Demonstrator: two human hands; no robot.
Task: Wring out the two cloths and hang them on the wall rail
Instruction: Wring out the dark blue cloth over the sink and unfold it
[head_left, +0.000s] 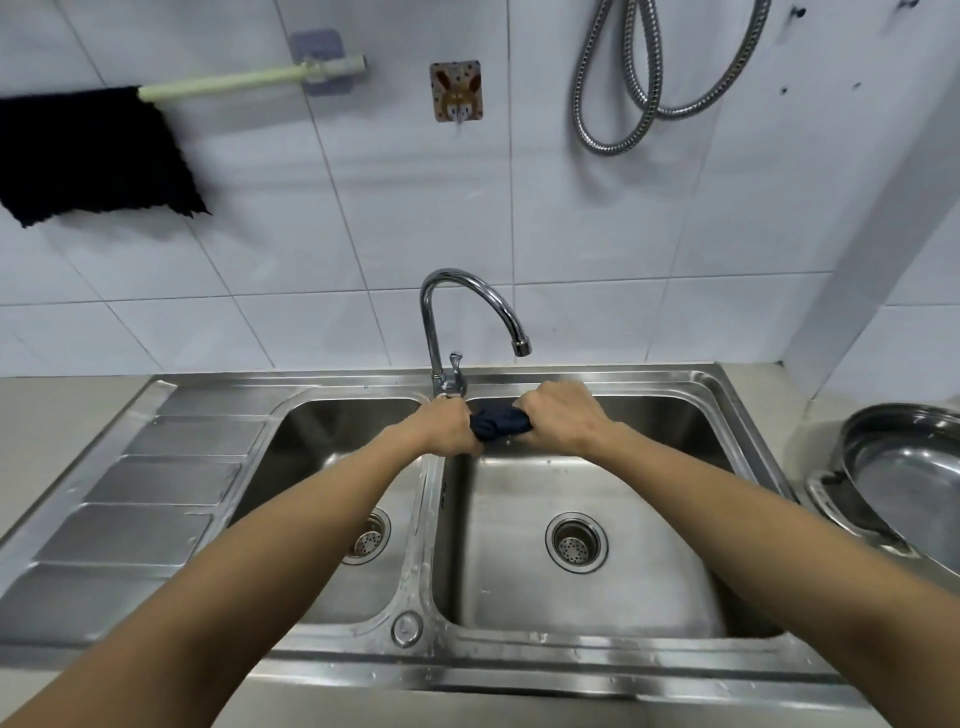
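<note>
A dark blue cloth (500, 422) is bunched into a tight roll over the back of the right sink basin (587, 493). My left hand (447, 426) grips its left end and my right hand (563, 420) grips its right end, both closed around it. A black cloth (88, 156) hangs over the pale green wall rail (234, 80) at the upper left. The rail's right part is bare.
A chrome tap (467, 306) arches just behind my hands. The steel double sink has a ribbed drainboard (140, 493) on the left. A steel bowl (904, 478) sits on the counter at right. A shower hose (644, 78) and a small hook (456, 92) hang on the tiled wall.
</note>
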